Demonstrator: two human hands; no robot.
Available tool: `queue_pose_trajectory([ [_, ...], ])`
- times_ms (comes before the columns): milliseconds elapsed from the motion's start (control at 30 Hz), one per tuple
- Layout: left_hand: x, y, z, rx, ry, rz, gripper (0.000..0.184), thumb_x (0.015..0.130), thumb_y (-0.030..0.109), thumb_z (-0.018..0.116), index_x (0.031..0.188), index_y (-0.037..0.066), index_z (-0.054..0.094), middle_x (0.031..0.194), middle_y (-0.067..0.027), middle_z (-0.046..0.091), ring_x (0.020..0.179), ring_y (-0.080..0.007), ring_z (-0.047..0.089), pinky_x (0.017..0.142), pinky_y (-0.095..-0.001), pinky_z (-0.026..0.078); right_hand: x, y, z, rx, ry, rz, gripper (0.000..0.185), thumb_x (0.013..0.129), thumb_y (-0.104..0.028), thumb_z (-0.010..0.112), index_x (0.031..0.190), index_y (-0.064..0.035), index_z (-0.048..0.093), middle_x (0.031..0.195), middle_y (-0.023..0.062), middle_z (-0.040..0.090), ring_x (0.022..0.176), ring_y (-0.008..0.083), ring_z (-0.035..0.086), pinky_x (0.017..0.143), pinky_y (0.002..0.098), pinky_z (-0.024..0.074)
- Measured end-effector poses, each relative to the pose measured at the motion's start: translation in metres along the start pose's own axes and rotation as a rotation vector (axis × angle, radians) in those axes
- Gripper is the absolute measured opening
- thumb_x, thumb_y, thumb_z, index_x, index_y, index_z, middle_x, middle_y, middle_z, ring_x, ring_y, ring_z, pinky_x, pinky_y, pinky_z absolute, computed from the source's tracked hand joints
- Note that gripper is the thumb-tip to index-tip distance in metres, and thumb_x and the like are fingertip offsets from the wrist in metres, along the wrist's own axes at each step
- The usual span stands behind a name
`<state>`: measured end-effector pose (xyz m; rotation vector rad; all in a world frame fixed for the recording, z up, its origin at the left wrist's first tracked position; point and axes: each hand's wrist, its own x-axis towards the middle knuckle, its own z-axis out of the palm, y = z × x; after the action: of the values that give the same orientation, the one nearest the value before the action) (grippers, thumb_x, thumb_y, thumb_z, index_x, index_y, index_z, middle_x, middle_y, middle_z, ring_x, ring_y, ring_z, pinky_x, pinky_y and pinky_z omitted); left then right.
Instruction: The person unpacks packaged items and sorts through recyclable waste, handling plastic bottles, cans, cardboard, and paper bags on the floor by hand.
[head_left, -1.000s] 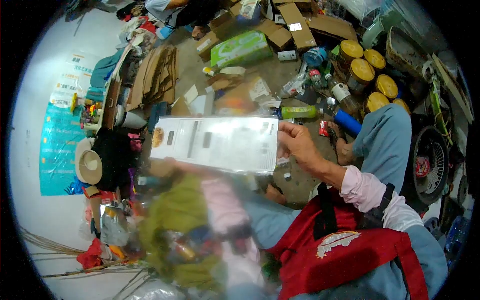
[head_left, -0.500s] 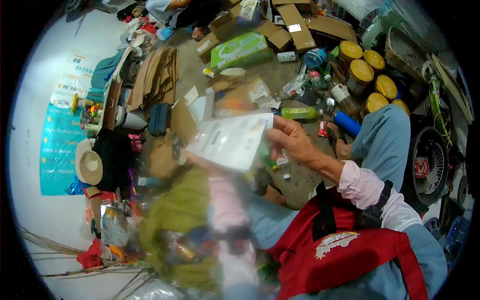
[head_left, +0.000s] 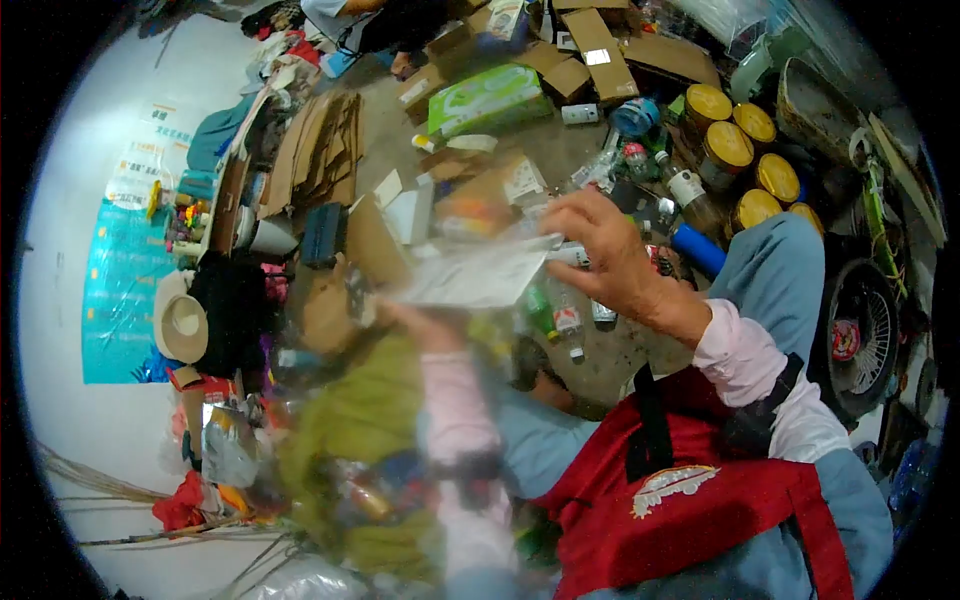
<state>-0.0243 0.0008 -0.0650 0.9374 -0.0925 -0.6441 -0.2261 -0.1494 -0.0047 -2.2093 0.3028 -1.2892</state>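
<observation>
A flat white packet [head_left: 475, 275], smeared by blur, is held up in front of me between both hands. My right hand [head_left: 615, 260] has its fingers curled and pinches the packet's right corner. At the packet's lower left edge, my left hand [head_left: 430, 328] grips it; the fingers there are blurred and partly hidden. Beneath the packet, small bottles lie on the floor, among them a green bottle [head_left: 540, 312] and a clear bottle with a label [head_left: 567, 318]. An olive-green sack [head_left: 350, 420] with mixed items in it sits below my left forearm.
Flattened cardboard [head_left: 315, 150] stands at the left, by a dark blue box [head_left: 323, 235]. A green tissue pack [head_left: 490, 98] and cardboard boxes [head_left: 600, 55] lie farther off. Several yellow-lidded tubs [head_left: 727, 143] and a fan [head_left: 858, 340] are at the right. Another person's arm shows at the top.
The packet has tilted flatter and its printed face shows less. My right hand has shifted right and up, its fingers more bent at the corner. My left hand stays near the left edge.
</observation>
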Motion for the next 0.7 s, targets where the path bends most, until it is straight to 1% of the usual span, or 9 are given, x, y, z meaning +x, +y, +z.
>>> queue_pose_trajectory([
  [67,0.009,-0.003,-0.009,-0.020,-0.081,-0.033,0.090,0.075,0.076,0.022,0.130,0.005,0.032,0.125,-0.0190,0.041,0.110,-0.0364,0.044,0.092,-0.0492,0.037,0.003,0.002,-0.005,-0.036,-0.155,-0.137,0.029,0.058,-0.006,0.069,0.083,-0.0088,0.054,0.082,0.0077,0.055,0.072,0.0284,0.055,0.061,0.0363,0.0441],
  [167,-0.002,-0.003,0.010,-0.019,-0.028,-0.095,0.085,0.075,0.075,0.027,0.129,0.009,0.035,0.122,-0.0159,0.044,0.107,-0.0341,0.046,0.090,-0.0473,0.040,0.001,0.007,-0.003,-0.063,-0.332,-0.170,0.024,0.059,-0.005,0.069,0.078,-0.0077,0.055,0.077,0.0070,0.054,0.071,0.0276,0.054,0.060,0.0365,0.0440],
  [267,-0.018,0.012,0.039,-0.142,-0.138,-0.223,0.080,0.076,0.072,0.033,0.128,0.011,0.037,0.120,-0.0133,0.046,0.104,-0.0317,0.048,0.087,-0.0445,0.043,0.000,0.009,-0.003,-0.011,-0.378,-0.126,0.021,0.061,-0.003,0.068,0.077,-0.0069,0.055,0.075,0.0066,0.055,0.071,0.0267,0.055,0.059,0.0356,0.0445],
  [333,-0.028,0.014,0.053,-0.440,-0.540,-0.334,0.078,0.076,0.071,0.036,0.127,0.012,0.037,0.119,-0.0127,0.046,0.102,-0.0308,0.049,0.085,-0.0430,0.044,0.001,0.002,-0.003,0.059,-0.311,-0.133,0.021,0.061,-0.004,0.068,0.077,-0.0066,0.055,0.075,0.0068,0.054,0.070,0.0267,0.055,0.058,0.0348,0.0445],
  [400,-0.032,0.015,0.054,-0.421,-0.599,-0.324,0.078,0.076,0.071,0.038,0.127,0.012,0.038,0.118,-0.0127,0.047,0.101,-0.0304,0.049,0.085,-0.0425,0.044,0.000,-0.003,-0.002,0.092,-0.219,-0.122,0.021,0.061,-0.005,0.069,0.077,-0.0066,0.055,0.075,0.0067,0.055,0.070,0.0265,0.055,0.058,0.0344,0.0443],
  [433,-0.034,0.016,0.050,-0.257,-0.452,-0.260,0.077,0.076,0.071,0.038,0.127,0.012,0.038,0.118,-0.0131,0.047,0.101,-0.0304,0.049,0.086,-0.0428,0.044,-0.001,-0.004,0.000,0.092,-0.159,-0.110,0.021,0.061,-0.005,0.069,0.077,-0.0067,0.055,0.075,0.0065,0.055,0.070,0.0262,0.054,0.058,0.0344,0.0440],
  [500,-0.028,0.013,0.041,-0.096,-0.226,-0.163,0.078,0.075,0.071,0.038,0.126,0.012,0.038,0.117,-0.0140,0.046,0.101,-0.0304,0.049,0.087,-0.0434,0.043,0.001,-0.006,0.000,0.069,-0.093,-0.123,0.021,0.061,-0.004,0.069,0.077,-0.0071,0.056,0.076,0.0059,0.055,0.069,0.0254,0.054,0.059,0.0342,0.0433],
  [567,-0.018,0.004,0.030,-0.094,-0.070,-0.101,0.079,0.075,0.071,0.037,0.126,0.011,0.038,0.118,-0.0149,0.046,0.102,-0.0303,0.048,0.089,-0.0439,0.041,0.004,-0.009,-0.005,0.022,-0.082,-0.168,0.021,0.060,-0.003,0.069,0.076,-0.0076,0.056,0.076,0.0052,0.056,0.069,0.0241,0.054,0.059,0.0336,0.0424],
  [700,-0.011,-0.001,0.015,-0.073,-0.044,-0.109,0.082,0.075,0.072,0.036,0.128,0.010,0.036,0.119,-0.0157,0.044,0.104,-0.0307,0.047,0.090,-0.0444,0.039,-0.001,-0.010,-0.006,-0.080,-0.140,-0.195,0.021,0.060,-0.002,0.069,0.076,-0.0081,0.056,0.075,0.0045,0.057,0.068,0.0228,0.054,0.060,0.0324,0.0415],
])
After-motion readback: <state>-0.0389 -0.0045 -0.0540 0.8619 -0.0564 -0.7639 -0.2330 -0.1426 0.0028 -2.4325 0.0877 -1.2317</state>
